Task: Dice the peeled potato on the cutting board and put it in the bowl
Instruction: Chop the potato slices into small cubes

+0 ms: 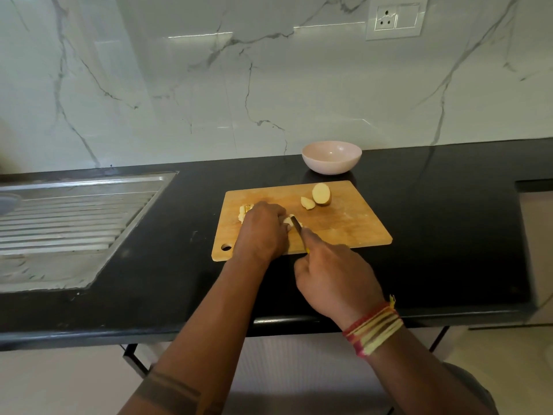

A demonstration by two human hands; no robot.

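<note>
A wooden cutting board [338,226] lies on the black counter. My left hand [261,227] is curled over a potato piece [288,220] near the board's left middle, mostly hiding it. My right hand [335,280] grips a knife [297,225] whose blade stands against that piece, right beside my left fingers. Small cut bits [244,211] show just left of my left hand. A potato half [321,194] and a smaller wedge [307,203] rest at the board's far side. The pale pink bowl [331,157] stands behind the board; nothing shows inside it.
A steel sink drainboard [71,217] is set into the counter at the left. The black counter [449,220] stretches right of the board to a step in its edge. A marble wall with a white socket plate [395,18] stands behind.
</note>
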